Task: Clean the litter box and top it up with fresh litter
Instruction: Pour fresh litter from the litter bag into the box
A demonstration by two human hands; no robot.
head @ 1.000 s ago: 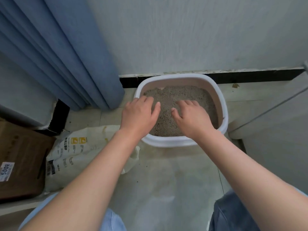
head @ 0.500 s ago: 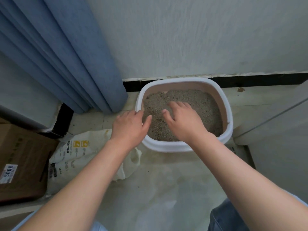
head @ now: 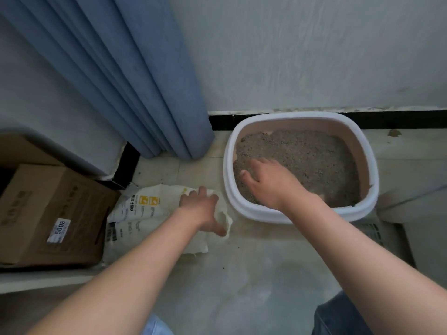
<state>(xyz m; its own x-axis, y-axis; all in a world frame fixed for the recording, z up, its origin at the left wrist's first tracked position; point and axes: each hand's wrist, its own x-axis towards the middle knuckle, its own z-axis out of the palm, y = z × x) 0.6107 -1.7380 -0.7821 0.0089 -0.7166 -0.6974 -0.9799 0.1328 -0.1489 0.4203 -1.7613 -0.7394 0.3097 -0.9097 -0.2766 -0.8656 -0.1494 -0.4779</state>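
Litter box on floor against wall, grey litter inside — right hand flat on it, fingers loose. Left hand on litter bag beside box — grip unclear.

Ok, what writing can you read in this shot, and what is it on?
"5008": on the white sticker on the cardboard box.
Dark print by the two yellow squares on the white bag: too blurred to read.
Barcode and small print on the bag: too small to read.
Faint marks on the box top: unreadable.
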